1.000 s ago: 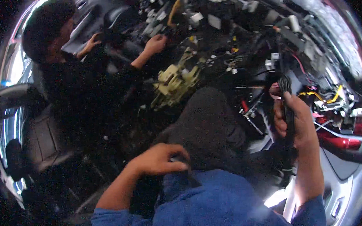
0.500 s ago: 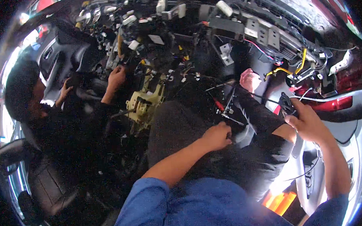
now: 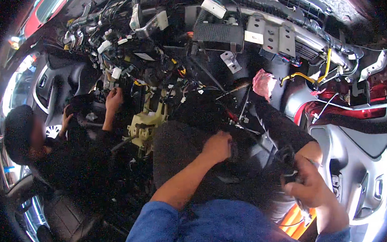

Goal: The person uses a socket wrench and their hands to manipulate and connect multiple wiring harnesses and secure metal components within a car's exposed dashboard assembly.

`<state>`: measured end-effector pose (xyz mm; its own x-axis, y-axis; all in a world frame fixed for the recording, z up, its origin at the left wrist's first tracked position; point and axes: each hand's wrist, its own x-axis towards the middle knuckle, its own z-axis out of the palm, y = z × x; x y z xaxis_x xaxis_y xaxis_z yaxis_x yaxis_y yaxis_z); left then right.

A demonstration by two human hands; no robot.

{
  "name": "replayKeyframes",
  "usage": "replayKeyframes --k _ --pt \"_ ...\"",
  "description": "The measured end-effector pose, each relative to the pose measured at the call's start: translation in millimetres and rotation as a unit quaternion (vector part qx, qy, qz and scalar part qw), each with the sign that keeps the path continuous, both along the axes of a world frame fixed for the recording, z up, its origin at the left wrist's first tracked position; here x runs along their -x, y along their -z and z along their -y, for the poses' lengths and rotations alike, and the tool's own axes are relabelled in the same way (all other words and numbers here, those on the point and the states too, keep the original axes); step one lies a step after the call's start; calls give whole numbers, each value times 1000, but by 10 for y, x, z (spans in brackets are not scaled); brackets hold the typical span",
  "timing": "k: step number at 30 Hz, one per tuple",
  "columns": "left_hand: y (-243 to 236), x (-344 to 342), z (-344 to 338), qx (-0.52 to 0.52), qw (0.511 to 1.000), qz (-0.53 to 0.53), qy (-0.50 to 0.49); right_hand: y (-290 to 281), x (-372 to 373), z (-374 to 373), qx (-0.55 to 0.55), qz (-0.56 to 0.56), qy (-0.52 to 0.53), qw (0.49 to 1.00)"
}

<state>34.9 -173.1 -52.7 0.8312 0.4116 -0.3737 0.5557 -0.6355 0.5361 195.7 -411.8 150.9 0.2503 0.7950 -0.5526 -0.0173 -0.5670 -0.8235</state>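
My left hand (image 3: 218,147) is closed above my dark-trousered leg (image 3: 175,153). A small dark thing shows at its fingers, too unclear to name. To the right, my right hand (image 3: 310,182) is wrapped round a bundle of black cable (image 3: 286,155), blurred by motion. A thin wire (image 3: 293,224) hangs below that hand. Beyond my hands lie several slim tools and a red-handled one (image 3: 232,117), partly hidden in shadow. A crumpled pink cloth (image 3: 264,84) sits farther off.
The stripped car dashboard, with a metal crossbeam (image 3: 303,36), a black box (image 3: 218,36) and loose wiring, spans the far side. A cream plastic bracket (image 3: 147,124) stands left of my leg. A co-worker (image 3: 71,146) works at the left. A grey door panel (image 3: 360,168) borders the right.
My right hand has come down and left toward me with the black cable bundle. My left hand has shifted slightly left. The whole view has turned a little.
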Motion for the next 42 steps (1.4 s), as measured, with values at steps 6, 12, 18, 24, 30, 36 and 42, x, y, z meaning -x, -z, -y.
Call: replayKeyframes --k 6,12,18,24,30,36,42 --pt "-789 -375 -646 -90 951 231 -186 -134 40 -121 2 -72 6 997" --pt "-689 -569 -1278 -278 959 40 -34 -54 -1 -144 -24 -2 -43 999" --pt "-837 -202 -1291 -231 967 105 -4 72 -122 -76 52 -30 52 997" --pt "-874 -274 -1270 -167 977 127 29 70 -229 -170 41 -80 30 996" --pt "-565 -505 -1457 -304 945 -65 100 -14 -138 -142 0 19 -45 999" --pt "-805 -353 -1458 -184 975 113 57 109 -132 14 45 -7 9 999" --pt "-1213 444 -1423 -97 974 155 -129 186 -328 -429 204 77 -36 975"
